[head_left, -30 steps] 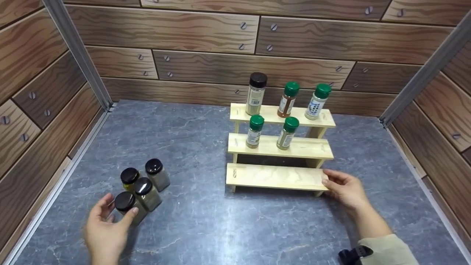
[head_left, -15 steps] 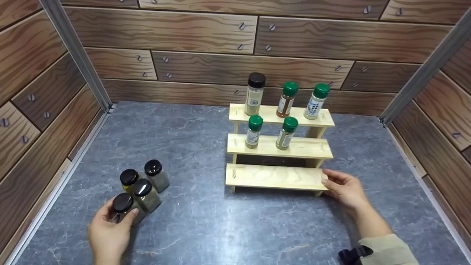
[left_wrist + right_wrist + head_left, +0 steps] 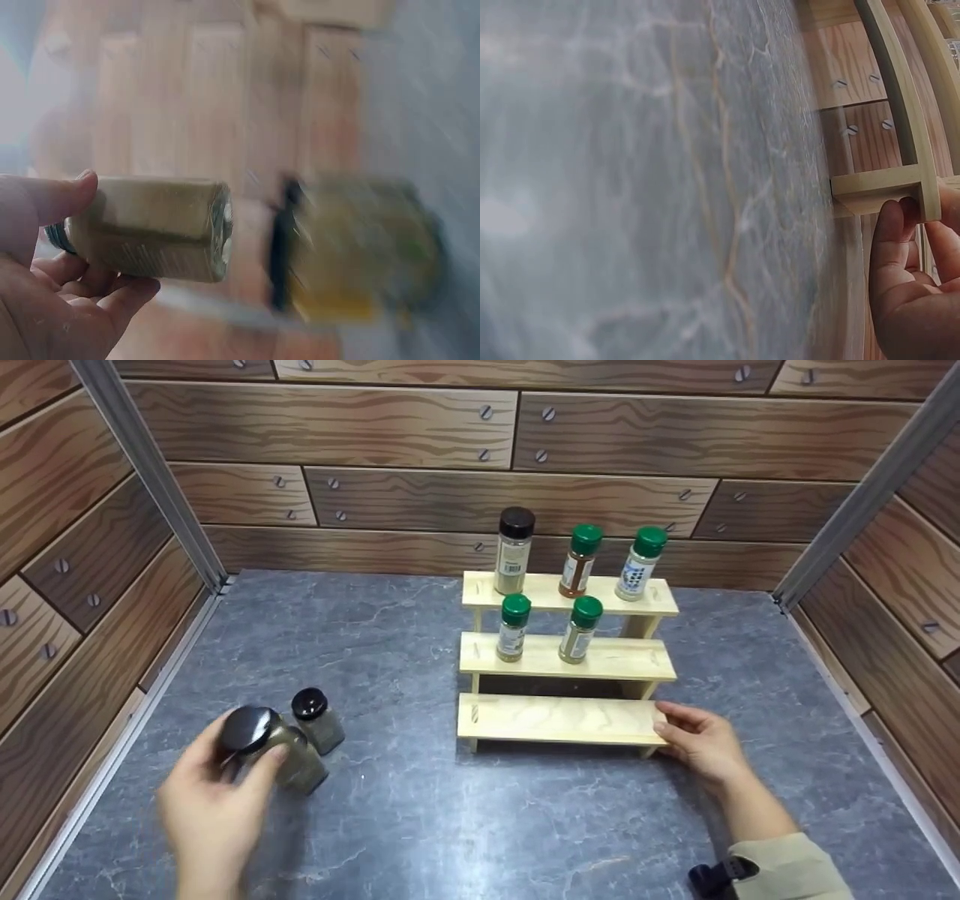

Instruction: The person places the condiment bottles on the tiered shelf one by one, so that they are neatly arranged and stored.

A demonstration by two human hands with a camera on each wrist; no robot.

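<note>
My left hand (image 3: pixel 214 802) grips a square glass spice jar (image 3: pixel 150 232) of brownish-grey powder, black lid (image 3: pixel 247 726) upward in the head view. The left wrist view shows its base off the table. Just beyond stand two black-lidded jars, a partly covered one (image 3: pixel 306 771) and a smaller-looking one (image 3: pixel 322 731). A jar with yellow contents (image 3: pixel 337 307), blurred in the left wrist view, is hidden in the head view. On the right, my right hand (image 3: pixel 705 750) pinches the end of the lowest shelf (image 3: pixel 555 720) of a three-step wooden rack, thumb and fingers around its edge (image 3: pixel 930 199).
The top step (image 3: pixel 547 592) bears a tall black-capped bottle (image 3: pixel 513 555), a green-capped red spice bottle (image 3: pixel 577 570) and a green-capped white one (image 3: pixel 636 574). Two green-capped bottles (image 3: pixel 511 637) stand on the middle step. Wood-print walls (image 3: pixel 405 427) enclose the table.
My left hand has closed around the nearest black-lidded jar and raised it, so it now covers the yellow jar in the head view. The right hand stays on the shelf end.
</note>
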